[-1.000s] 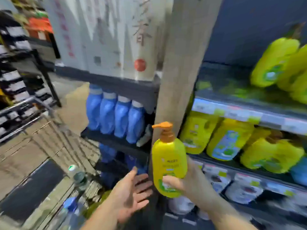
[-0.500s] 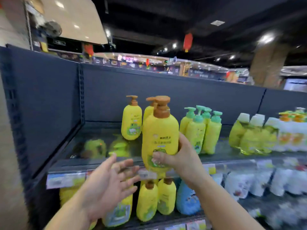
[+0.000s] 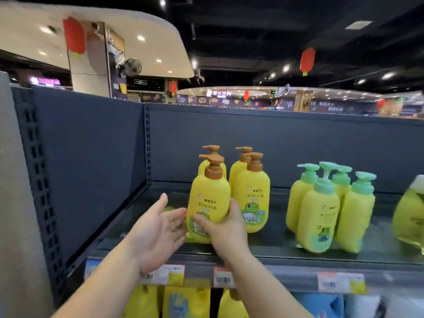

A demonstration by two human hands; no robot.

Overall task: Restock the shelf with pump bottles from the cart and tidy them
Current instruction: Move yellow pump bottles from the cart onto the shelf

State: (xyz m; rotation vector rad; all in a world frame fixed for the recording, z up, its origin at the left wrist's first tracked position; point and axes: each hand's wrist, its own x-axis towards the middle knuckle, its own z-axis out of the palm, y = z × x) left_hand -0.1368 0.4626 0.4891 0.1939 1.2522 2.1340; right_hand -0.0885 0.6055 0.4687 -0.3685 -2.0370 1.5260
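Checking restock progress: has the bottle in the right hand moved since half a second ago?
Yes. The held bottle has gone forward over the shelf edge, now level with the standing brown-pump bottles.

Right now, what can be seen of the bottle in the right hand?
The held bottle is a yellow, smooth plastic-looking body with a brown pump head, nozzle pointing left. Its front carries printed characters and a green cartoon label, partly hidden by fingers. It stands upright near the shelf front, left of a matching bottle. The right hand grips its lower part; the open left hand has fingertips at its left side. Whether its base rests on the shelf is unclear.
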